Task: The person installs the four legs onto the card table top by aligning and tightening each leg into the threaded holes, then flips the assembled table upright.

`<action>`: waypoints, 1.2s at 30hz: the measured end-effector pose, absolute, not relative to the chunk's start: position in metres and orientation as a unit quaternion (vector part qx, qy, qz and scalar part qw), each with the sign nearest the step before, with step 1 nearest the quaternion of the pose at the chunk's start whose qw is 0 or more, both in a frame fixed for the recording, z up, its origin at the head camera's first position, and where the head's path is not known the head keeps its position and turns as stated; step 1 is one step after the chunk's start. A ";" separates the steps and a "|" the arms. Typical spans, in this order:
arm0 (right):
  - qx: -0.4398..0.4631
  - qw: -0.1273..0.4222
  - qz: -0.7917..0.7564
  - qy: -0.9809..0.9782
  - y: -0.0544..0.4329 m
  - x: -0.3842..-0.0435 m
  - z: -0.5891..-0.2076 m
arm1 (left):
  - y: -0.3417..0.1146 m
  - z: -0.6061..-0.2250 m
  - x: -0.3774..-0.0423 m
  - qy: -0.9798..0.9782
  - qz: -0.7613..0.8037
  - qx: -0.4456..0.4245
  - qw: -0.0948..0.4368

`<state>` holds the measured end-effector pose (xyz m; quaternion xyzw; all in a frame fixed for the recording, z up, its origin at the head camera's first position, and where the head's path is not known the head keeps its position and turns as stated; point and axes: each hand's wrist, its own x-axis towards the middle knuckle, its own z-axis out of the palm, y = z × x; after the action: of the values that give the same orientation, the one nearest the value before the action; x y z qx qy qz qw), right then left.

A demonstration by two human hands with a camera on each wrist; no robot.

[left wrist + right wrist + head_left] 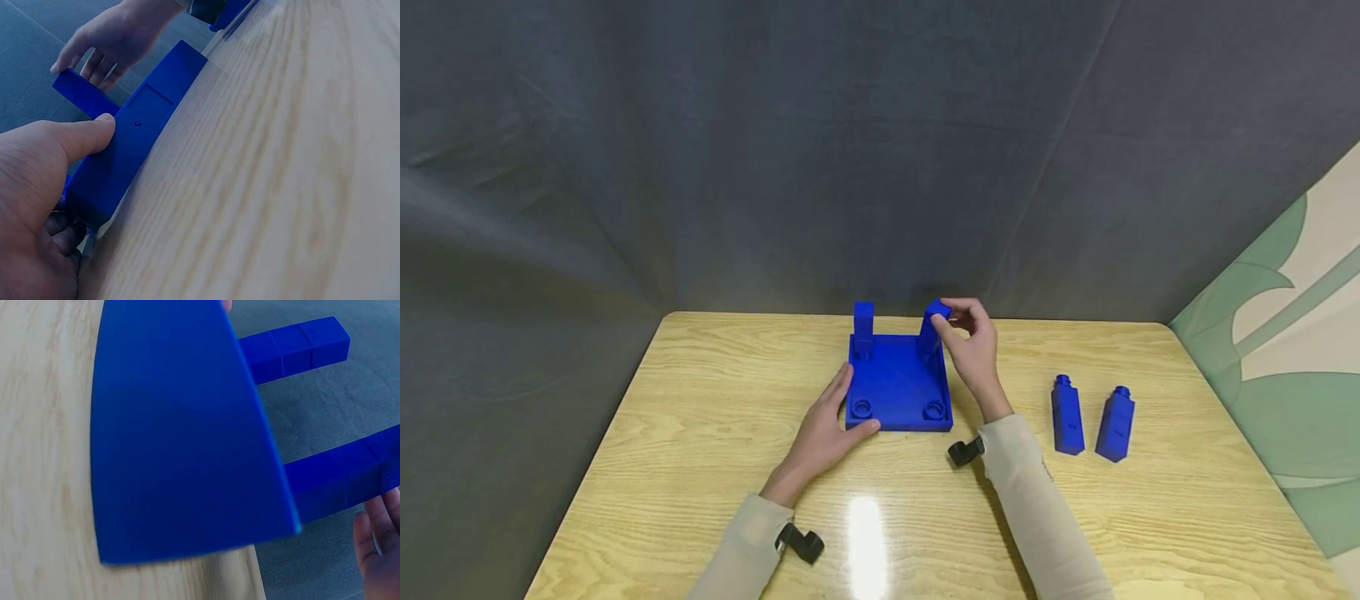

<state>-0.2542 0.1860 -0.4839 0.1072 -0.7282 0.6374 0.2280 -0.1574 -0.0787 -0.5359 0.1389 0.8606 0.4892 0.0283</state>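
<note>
A square blue base (898, 383) with a raised rim lies on the table, two round sockets showing at its front corners. My left hand (820, 433) grips its front left corner, thumb on the front side and fingers along the left side. One blue leg (863, 325) stands upright at the back left corner. At the back right corner, my right hand (976, 346) pinches the top of a second blue leg (928, 337) between thumb and fingers. That leg leans slightly in the head view. In the right wrist view its lower end is hidden behind the base's side.
Two more blue legs (1067, 417) (1116, 425) lie on the wooden table (700, 433) to the right, their round pegs pointing away from me. A dark grey curtain (850, 167) hangs behind the table's back edge. A patterned cloth (1300, 350) stands at the right.
</note>
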 end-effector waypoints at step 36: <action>0.108 0.207 0.607 -0.759 0.179 -0.230 -0.454 | -0.080 -0.536 -0.157 0.859 0.492 0.139 0.029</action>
<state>-0.2305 0.1786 -0.4542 0.1083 -0.7594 0.6072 0.2072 -0.1566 -0.0796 -0.5364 0.1388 0.8592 0.4915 0.0295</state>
